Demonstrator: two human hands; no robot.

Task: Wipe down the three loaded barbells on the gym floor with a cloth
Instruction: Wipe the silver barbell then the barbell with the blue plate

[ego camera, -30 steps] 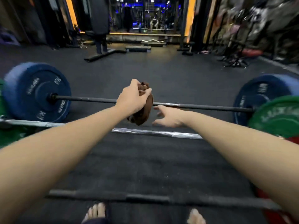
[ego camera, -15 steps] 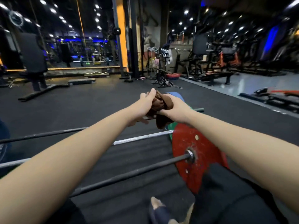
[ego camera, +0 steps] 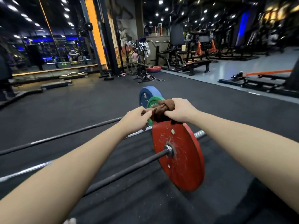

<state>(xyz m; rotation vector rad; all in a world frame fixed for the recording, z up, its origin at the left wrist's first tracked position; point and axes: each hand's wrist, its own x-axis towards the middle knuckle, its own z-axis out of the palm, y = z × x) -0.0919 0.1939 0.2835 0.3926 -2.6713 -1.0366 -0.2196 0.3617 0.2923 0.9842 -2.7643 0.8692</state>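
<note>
Both hands, left hand (ego camera: pixel 135 119) and right hand (ego camera: pixel 179 110), clutch a brown cloth (ego camera: pixel 161 111) above the red plate (ego camera: pixel 178 157); judging by this, wiping that plate's rim comes next, needing downward pressure.

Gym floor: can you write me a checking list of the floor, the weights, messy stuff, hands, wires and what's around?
Surface: dark rubber floor.
Job's things: three barbells lie side by side; red plate, green plate, blue plate at their ends; brown cloth held by the red plate's top edge.
Clutter: step platform, flat plates by a rack.
Hands: left hand pinches the cloth, right hand grips it.
Cables: nothing seen.
Surroundings: benches, machines, mirror wall.
</note>
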